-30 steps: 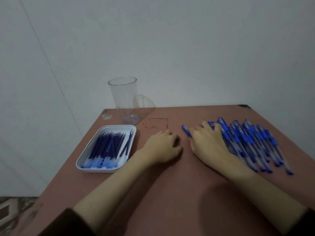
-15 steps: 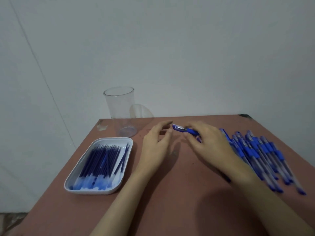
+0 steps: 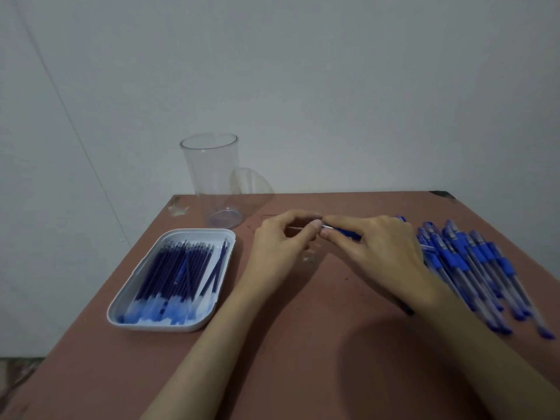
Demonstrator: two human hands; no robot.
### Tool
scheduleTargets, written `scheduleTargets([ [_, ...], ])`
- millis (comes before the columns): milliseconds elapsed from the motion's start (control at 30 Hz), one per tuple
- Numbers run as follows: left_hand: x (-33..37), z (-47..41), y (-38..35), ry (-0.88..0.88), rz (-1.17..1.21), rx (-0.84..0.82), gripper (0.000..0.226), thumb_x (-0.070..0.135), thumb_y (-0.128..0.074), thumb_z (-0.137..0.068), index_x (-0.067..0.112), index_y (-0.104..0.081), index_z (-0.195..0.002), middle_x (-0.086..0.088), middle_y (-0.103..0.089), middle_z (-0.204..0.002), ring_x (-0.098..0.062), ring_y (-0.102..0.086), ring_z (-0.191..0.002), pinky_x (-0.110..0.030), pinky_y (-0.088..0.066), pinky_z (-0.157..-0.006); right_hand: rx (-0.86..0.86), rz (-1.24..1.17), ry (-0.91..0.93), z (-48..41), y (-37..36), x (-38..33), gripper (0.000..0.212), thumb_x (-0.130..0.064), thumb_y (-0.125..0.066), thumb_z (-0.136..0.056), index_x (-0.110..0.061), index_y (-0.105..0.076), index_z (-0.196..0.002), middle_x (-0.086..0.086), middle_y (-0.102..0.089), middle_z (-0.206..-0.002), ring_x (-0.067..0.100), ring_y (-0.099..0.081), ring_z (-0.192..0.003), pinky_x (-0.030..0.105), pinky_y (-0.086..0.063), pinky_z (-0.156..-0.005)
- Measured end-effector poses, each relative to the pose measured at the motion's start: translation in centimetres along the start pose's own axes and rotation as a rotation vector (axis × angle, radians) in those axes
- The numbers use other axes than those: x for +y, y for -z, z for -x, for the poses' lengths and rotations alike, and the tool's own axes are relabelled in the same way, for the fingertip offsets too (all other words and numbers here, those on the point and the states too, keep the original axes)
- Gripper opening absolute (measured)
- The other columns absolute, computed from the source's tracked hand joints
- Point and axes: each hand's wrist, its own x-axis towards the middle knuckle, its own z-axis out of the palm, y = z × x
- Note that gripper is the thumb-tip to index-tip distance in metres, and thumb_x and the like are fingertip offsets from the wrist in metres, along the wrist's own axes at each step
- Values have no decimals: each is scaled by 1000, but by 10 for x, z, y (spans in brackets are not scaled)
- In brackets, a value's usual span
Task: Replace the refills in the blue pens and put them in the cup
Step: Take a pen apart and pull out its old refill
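Observation:
One blue pen [image 3: 345, 233] is lifted just above the brown table [image 3: 303, 344], held between both hands. My right hand [image 3: 375, 253] grips its barrel, and my left hand [image 3: 281, 244] pinches its tip end with thumb and fingertips. To the right lies a pile of several blue pens [image 3: 472, 268]. A clear plastic cup [image 3: 212, 177] stands upright at the table's far left, with nothing inside. The white tray [image 3: 145, 265] at the left holds several blue refills [image 3: 178, 274].
A grey wall rises right behind the table's far edge. The table's left edge runs close beside the tray, and a patch of floor shows at the bottom left.
My right hand picked one pen out of the pile and brought it to the middle. My left hand rose off the table and closed its fingertips on the pen's tip end.

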Motion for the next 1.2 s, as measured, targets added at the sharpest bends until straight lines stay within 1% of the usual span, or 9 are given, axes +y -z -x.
scheduleTargets([
  [100,-2,0,4,-8,-5,-4,16,9,-67,-86,24,-71,-87,-2,-73,-83,-11,-67,-76,-25,-56,-68,-28,4,-8,2,0,-1,38,-64,-40,-87,-52,-59,-117,-8,-74,-95,19,-66,-91,33,-48,-73],
  [267,1,0,8,5,-7,2,16,8,-69,-84,24,-70,-82,1,-71,-75,-6,-64,-67,-23,-54,-71,-68,69,-53,3,8,-3,44,-72,-40,-82,-51,-58,-117,-12,-72,-95,16,-64,-93,30,-37,-65],
  [400,-9,-3,9,83,-180,51,11,17,-72,-82,27,-70,-79,1,-65,-66,-8,-57,-58,-24,-48,-65,-103,113,-126,-1,7,14,30,-39,-56,-90,-27,-49,-117,-4,-66,-83,23,-61,-83,31,-29,-62],
  [500,-8,0,10,133,-317,-101,6,25,-75,-79,21,-73,-76,8,-61,-58,-4,-52,-55,-20,-41,-61,-12,-160,-176,-3,6,23,15,-14,-57,-90,-18,-54,-104,-1,-65,-84,18,-57,-72,34,-42,-64],
  [667,-1,5,13,134,-540,-320,11,32,-75,-78,25,-76,-86,13,-67,-67,6,-56,-63,-9,-40,-62,57,-607,-215,-3,8,7,15,-26,-64,-89,-40,-64,-91,-10,-64,-78,0,-51,-63,8,-40,-59],
  [800,11,8,1,203,161,-174,22,22,-59,-93,18,-68,-112,11,-72,-93,0,-65,-85,-15,-49,-78,-114,-1068,-394,-3,11,-5,18,-25,-56,-93,-19,-73,-93,2,-56,-59,12,-39,-46,22,-28,-43],
  [933,15,11,-8,239,608,-219,27,23,-53,-95,11,-67,-116,-10,-69,-112,-27,-60,-105,-50,-37,-108,-453,-1371,-544,-3,12,-8,34,-34,-51,-90,-22,-73,-67,1,-44,-54,9,-28,-38,25,-13,-44],
  [1133,21,9,-6,229,721,-176,23,18,-55,-84,14,-67,-103,1,-72,-96,-9,-67,-88,-20,-54,-77,-562,-1545,-503,-2,10,-8,30,-35,-56,-81,-9,-64,-93,0,-40,-51,5,-25,-34,21,-11,-40],
  [1200,22,9,-4,212,738,-144,23,19,-57,-78,11,-67,-98,2,-71,-84,-8,-64,-83,-18,-54,-76,-524,-1479,-453,-2,10,-9,27,-37,-55,-83,-15,-71,-82,0,-41,-52,5,-24,-35,21,-12,-40],
])
